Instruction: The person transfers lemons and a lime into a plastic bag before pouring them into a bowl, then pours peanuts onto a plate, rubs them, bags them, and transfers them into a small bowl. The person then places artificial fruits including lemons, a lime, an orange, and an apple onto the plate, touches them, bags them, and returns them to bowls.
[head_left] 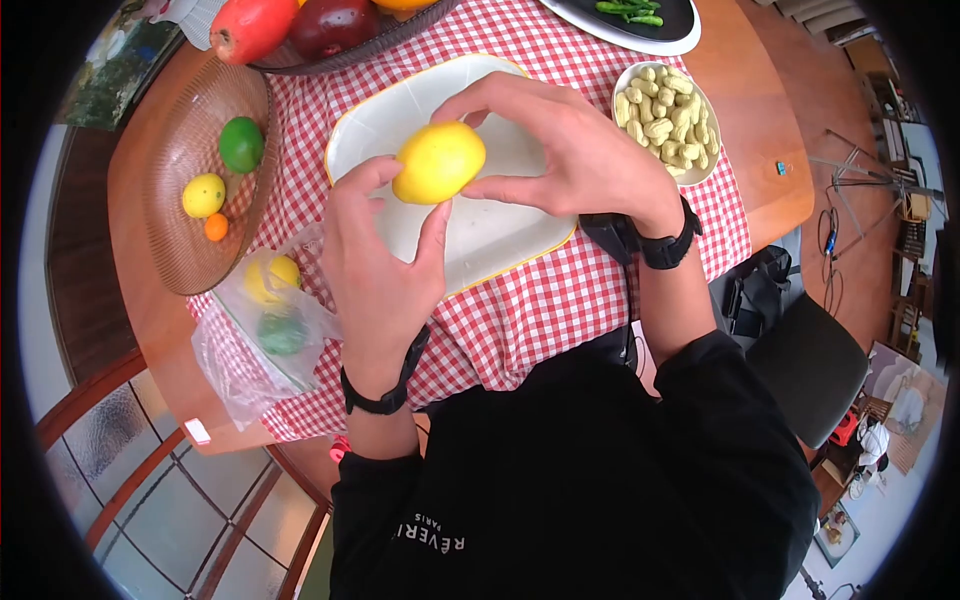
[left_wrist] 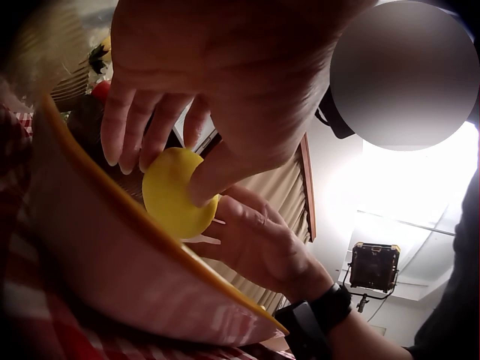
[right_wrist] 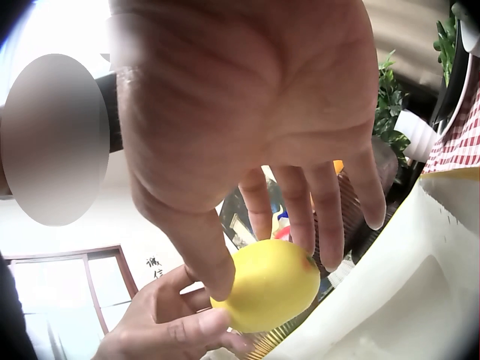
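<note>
A yellow lemon is held between both hands above a white rectangular dish with a yellow rim. The left hand pinches its left side with thumb and fingertips, and the right hand pinches its right side. In the left wrist view the lemon shows beside the left thumb, above the dish's rim. The right wrist view shows the lemon between the right thumb and fingers, with the left hand touching its other end.
At left, a ribbed oval bowl holds a green fruit, a yellow one and a small orange one. Nearer lies a plastic bag with fruit. A peanut bowl stands right, a dark plate and large fruit bowl behind.
</note>
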